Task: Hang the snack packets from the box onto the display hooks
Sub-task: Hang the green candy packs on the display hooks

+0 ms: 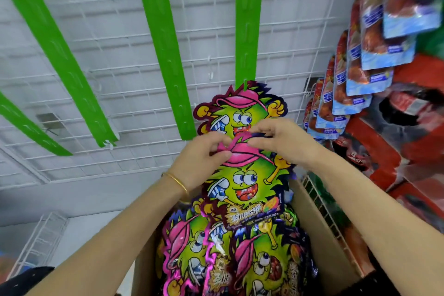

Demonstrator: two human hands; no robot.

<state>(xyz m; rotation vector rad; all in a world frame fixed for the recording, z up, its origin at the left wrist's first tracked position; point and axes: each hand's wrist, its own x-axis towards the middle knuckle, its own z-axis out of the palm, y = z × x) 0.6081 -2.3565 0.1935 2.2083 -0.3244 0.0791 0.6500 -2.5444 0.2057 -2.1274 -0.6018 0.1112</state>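
A snack packet [245,190] shaped like a green cartoon creature with a pink cap is held up in front of me. My left hand [201,161] and my right hand [281,139] both pinch its pink top edge. Just above it, another identical packet [242,113] hangs on the rightmost green display strip [248,19]. Below my arms, a cardboard box [319,235] holds several more of the same packets [216,255].
Other green display strips [163,48] hang bare over a white wire grid panel [115,31]. To the right, blue and red snack bags [360,74] hang in a column, with red packs [408,127] stacked beyond them. A white wire rack [40,243] stands lower left.
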